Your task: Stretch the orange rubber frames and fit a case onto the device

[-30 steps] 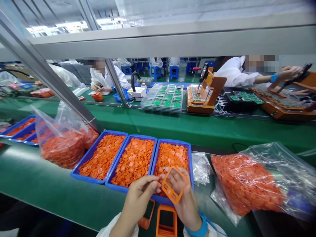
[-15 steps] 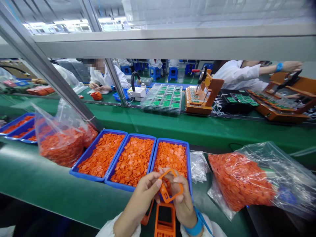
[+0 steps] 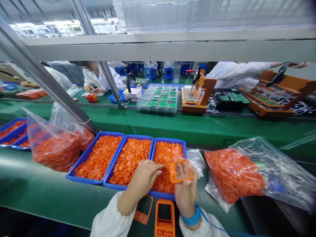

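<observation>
My right hand (image 3: 185,194), wearing a blue wrist strap (image 3: 192,218), grips a thin orange plastic frame (image 3: 173,175) with a large window, raised over the rightmost tray. My left hand (image 3: 146,174) is apart from the frame, over the edge between the middle tray (image 3: 106,181) and the right tray (image 3: 182,143). Its fingers are pressed together, and whether a piece is between them is hidden. Both trays hold small flat orange plastic pieces. Below my hands lie an orange housing (image 3: 165,222) with a window and button openings, and another orange frame (image 3: 141,217).
A third blue tray (image 3: 86,179) of orange pieces stands left, beside bulging clear bags (image 3: 56,151). At right lies another filled bag (image 3: 234,174). Beyond are a tray of green circuit boards (image 3: 159,98), orange fixtures (image 3: 195,98) and co-workers in white. A metal post (image 3: 59,79) slants at left.
My hands have separated: the left has let go of the frame and moved left. My right hand now holds the frame alone, slightly up and to the right, turned differently.
</observation>
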Available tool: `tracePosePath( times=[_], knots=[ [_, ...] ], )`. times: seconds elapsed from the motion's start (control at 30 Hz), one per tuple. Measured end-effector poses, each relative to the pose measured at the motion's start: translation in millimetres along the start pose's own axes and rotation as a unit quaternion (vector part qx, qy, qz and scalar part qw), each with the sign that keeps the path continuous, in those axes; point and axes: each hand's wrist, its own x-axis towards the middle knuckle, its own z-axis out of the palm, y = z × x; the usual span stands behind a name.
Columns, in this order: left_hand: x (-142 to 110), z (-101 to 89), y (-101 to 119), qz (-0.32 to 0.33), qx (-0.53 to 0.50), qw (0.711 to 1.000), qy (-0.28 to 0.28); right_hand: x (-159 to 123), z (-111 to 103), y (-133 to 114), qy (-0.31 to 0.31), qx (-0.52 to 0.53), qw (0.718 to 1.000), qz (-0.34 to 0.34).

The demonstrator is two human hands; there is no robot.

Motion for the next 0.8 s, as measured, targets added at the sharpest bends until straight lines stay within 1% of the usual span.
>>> tracePosePath(
  times=[0.03, 0.07, 0.1, 0.17, 0.27, 0.37, 0.47, 0.57, 0.6, 0.67, 0.73, 0.8],
  knots=[
    [3.3, 0.5, 0.2, 0.013, 0.079, 0.997, -0.015, 2.2, 0.9, 1.2, 0.039, 0.011, 0.999, 0.0],
    [6.0, 2.4, 0.3, 0.024, 0.143, 0.989, -0.038, 4.3, 1.7, 1.6, 0.062, 0.02, 0.998, 0.005],
    [8.2, 5.4, 0.2, 0.031, 0.191, 0.979, -0.063, 5.9, 2.6, 1.3, 0.07, 0.028, 0.997, 0.015],
    [11.7, 13.0, -0.5, 0.039, 0.255, 0.961, -0.095, 7.6, 4.4, -0.5, 0.056, 0.043, 0.997, 0.036],
    [15.8, 22.2, -2.8, 0.037, 0.309, 0.945, -0.101, 7.4, 6.8, -3.3, 0.035, 0.058, 0.996, 0.055],
    [19.2, 25.1, -5.2, 0.029, 0.313, 0.944, -0.102, 6.9, 7.6, -4.9, 0.035, 0.06, 0.995, 0.07],
    [20.7, 23.1, -6.8, 0.038, 0.279, 0.955, -0.097, 7.2, 6.6, -5.9, 0.038, 0.062, 0.994, 0.085],
    [19.0, 18.7, -6.0, 0.035, 0.23, 0.97, -0.07, 8.0, 4.9, -6.8, 0.042, 0.061, 0.992, 0.098],
    [17.6, 16.8, -4.7, 0.031, 0.19, 0.98, -0.057, 8.3, 4.4, -7.2, 0.043, 0.058, 0.993, 0.098],
    [13.9, 12.8, -0.5, 0.022, 0.067, 0.997, -0.029, 9.0, 4.2, -8.2, 0.044, 0.055, 0.993, 0.092],
    [9.2, 8.5, 5.1, 0.007, -0.063, 0.998, -0.007, 9.5, 4.8, -9.5, 0.037, 0.062, 0.994, 0.084],
    [4.3, 4.4, 11.0, -0.011, -0.144, 0.989, 0.005, 9.8, 5.7, -10.8, 0.025, 0.073, 0.994, 0.081]
  ],
)
